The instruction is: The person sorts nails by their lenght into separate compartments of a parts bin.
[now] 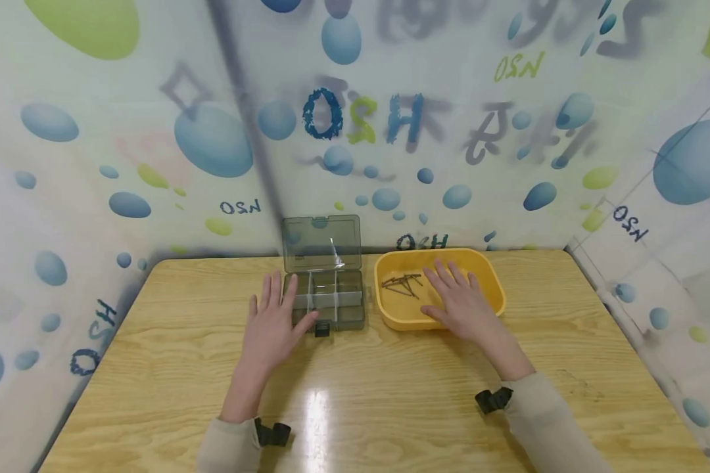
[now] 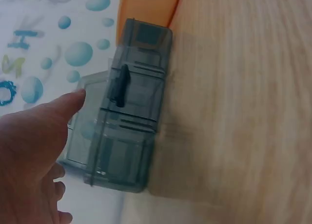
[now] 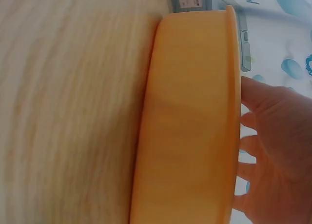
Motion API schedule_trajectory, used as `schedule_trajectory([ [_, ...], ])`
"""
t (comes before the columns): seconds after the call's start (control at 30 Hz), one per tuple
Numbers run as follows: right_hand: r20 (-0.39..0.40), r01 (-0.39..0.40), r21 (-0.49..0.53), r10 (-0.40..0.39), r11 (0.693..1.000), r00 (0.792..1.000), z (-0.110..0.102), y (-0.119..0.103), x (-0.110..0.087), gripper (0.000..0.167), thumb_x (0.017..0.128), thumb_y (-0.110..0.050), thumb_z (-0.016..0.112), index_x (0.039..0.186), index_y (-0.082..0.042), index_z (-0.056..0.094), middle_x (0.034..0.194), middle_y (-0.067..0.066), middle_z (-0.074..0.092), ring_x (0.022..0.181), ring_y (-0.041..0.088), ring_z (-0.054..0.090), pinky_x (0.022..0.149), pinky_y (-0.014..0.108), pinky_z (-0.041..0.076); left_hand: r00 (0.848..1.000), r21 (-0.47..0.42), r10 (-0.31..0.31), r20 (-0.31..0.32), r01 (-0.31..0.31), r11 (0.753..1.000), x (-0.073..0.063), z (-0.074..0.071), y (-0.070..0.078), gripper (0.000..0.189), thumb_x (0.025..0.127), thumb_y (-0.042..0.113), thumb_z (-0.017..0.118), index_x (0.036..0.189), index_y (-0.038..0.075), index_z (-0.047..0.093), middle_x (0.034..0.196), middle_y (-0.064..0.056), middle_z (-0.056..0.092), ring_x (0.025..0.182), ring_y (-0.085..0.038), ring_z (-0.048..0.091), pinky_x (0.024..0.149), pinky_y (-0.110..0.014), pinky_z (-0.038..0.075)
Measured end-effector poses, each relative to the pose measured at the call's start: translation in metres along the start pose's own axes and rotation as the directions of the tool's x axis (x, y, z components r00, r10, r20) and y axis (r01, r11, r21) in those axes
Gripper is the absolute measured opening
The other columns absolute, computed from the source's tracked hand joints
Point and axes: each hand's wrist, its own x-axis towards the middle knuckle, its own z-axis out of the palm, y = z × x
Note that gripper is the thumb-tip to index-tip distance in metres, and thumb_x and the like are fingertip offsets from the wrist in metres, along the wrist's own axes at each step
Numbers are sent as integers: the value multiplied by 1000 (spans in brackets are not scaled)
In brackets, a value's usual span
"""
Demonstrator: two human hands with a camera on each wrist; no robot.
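A smoky clear compartment box [image 1: 349,316] stands at the back of the table, its lid [image 1: 322,244] raised against the wall and a dark latch [image 1: 322,330] at its front. My left hand [image 1: 270,332] is spread over the box's left side, fingers straight, holding nothing. To the right sits a yellow tray [image 1: 399,316] with several thin brown nail-like pieces [image 1: 402,284] in its left part. My right hand [image 1: 463,303] hovers over the tray's right half with fingers spread. In the right wrist view its fingers reach past the tray's rim [image 3: 234,112].
The light wooden table [image 1: 384,394] backs onto a pale curtain [image 1: 307,177] with blue and green spots. Box and tray stand side by side near the table's back edge. Each wrist wears a small black camera mount [image 1: 272,433].
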Motion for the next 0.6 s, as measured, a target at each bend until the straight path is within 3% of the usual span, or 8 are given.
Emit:
schedule_trajectory([
  [0.07, 17, 27, 25, -27, 999, 999, -1, 1, 3, 80, 99, -37, 69, 160, -3, 31, 165, 24, 23, 150, 48, 21, 116, 71, 21, 1000, -100, -2, 23, 5, 995, 0, 5, -4, 88, 102, 53, 57, 163, 3, 19, 168, -26, 2, 154, -45, 4, 119, -70, 13],
  [0.13, 38, 39, 72, -42, 997, 998, -2, 2, 7, 79, 98, -34, 72, 159, -1, 33, 164, 25, 27, 148, 49, 26, 116, 68, 25, 999, -240, -6, 48, 18, 971, 1, 12, -8, 89, 103, 50, 58, 164, 3, 13, 168, -26, -1, 153, -48, 5, 118, -69, 14],
  [0.27, 99, 3, 193, -23, 981, 995, -1, 5, 16, 73, 97, -26, 74, 155, 1, 39, 158, 26, 37, 142, 47, 38, 116, 61, 33, 997, -507, -30, 65, 59, 860, 1, 23, -15, 96, 102, 46, 62, 165, 6, 1, 169, -23, -3, 154, -44, 3, 121, -64, 11],
  [0.43, 150, -65, 299, 20, 952, 989, 5, 12, 29, 61, 97, -19, 74, 149, 1, 49, 145, 22, 55, 130, 41, 53, 109, 56, 44, 991, -623, -104, 89, 137, 770, 0, 28, -23, 95, 99, 39, 69, 165, 8, 9, 170, -21, 7, 154, -41, 8, 123, -60, 12],
  [0.6, 185, -82, 302, 26, 950, 982, 6, 13, 38, 51, 96, -16, 75, 140, 3, 59, 128, 19, 67, 112, 33, 64, 97, 50, 53, 976, -697, -150, 159, 219, 683, -1, 26, -32, 91, 97, 36, 73, 165, 13, 17, 169, -16, 17, 154, -40, 13, 123, -58, 14],
])
